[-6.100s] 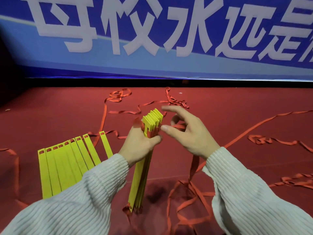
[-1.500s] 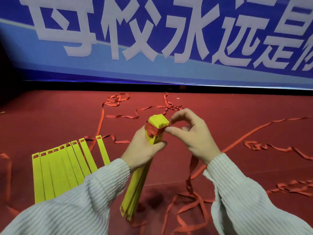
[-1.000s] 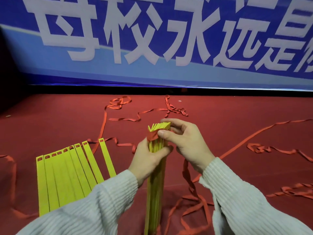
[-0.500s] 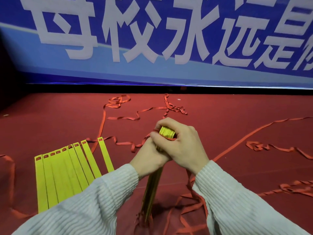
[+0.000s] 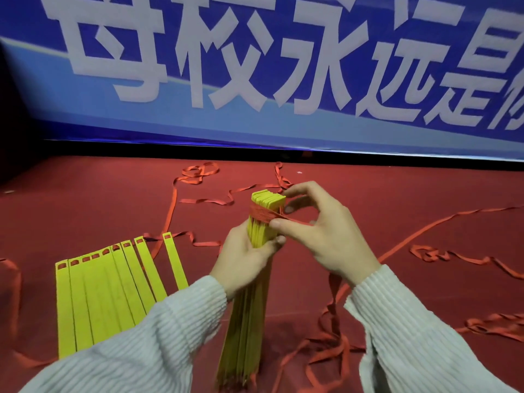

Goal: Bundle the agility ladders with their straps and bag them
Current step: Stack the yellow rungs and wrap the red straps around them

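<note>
Left hand (image 5: 243, 260): fingers and thumb curled round the rung bundle (image 5: 255, 285), gripping it just below its top end; back of the hand toward the camera, white ribbed sleeve (image 5: 136, 347) behind it.

Right hand (image 5: 323, 236): thumb and fingers pinch the strap (image 5: 286, 217) just right of the bundle; index finger arched above the bundle's top.

Rung bundle: yellow flat rungs stacked face to face, standing near upright, lower end on the red floor (image 5: 368, 194). Red strap wound several turns round it near the top; the rest trails in loops over the floor.

Loose rungs (image 5: 113, 290): 9 yellow rungs fanned flat on the floor, left of the bundle, red strap through their end slots.

Backdrop: blue banner (image 5: 255, 66), white characters.
</note>
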Demonstrator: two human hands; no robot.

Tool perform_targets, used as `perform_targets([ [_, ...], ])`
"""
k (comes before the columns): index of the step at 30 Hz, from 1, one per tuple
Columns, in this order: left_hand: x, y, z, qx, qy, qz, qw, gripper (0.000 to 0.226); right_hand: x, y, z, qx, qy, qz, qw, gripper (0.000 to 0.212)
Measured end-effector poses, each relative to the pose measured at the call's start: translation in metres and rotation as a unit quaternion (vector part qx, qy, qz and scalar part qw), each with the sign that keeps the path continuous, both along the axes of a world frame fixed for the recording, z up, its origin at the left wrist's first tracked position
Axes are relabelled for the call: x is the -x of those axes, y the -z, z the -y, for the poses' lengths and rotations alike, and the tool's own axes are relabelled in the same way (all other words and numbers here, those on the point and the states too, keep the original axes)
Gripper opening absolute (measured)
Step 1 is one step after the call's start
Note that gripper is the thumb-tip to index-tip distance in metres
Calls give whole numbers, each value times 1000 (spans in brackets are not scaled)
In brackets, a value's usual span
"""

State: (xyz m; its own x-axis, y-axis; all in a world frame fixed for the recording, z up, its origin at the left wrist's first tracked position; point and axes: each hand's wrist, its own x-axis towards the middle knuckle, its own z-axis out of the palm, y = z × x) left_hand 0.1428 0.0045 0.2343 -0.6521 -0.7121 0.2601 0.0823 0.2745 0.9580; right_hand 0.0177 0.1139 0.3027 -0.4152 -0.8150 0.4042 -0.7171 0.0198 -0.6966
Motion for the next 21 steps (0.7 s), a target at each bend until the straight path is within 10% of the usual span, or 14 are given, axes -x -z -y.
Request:
perform_targets([
  [10, -8, -18, 2, -75, 69, -7, 995, 30, 14, -1, 1, 95, -121, 163, 974, 46],
  [16, -10, -29, 6, -131, 250, 36, 959, 34, 11, -1, -3, -4, -222, 315, 923, 41],
  [21, -5, -13, -4, -26, 31, 38, 998, 50, -6, -2, 6, 78, -125, 255, 956, 27],
])
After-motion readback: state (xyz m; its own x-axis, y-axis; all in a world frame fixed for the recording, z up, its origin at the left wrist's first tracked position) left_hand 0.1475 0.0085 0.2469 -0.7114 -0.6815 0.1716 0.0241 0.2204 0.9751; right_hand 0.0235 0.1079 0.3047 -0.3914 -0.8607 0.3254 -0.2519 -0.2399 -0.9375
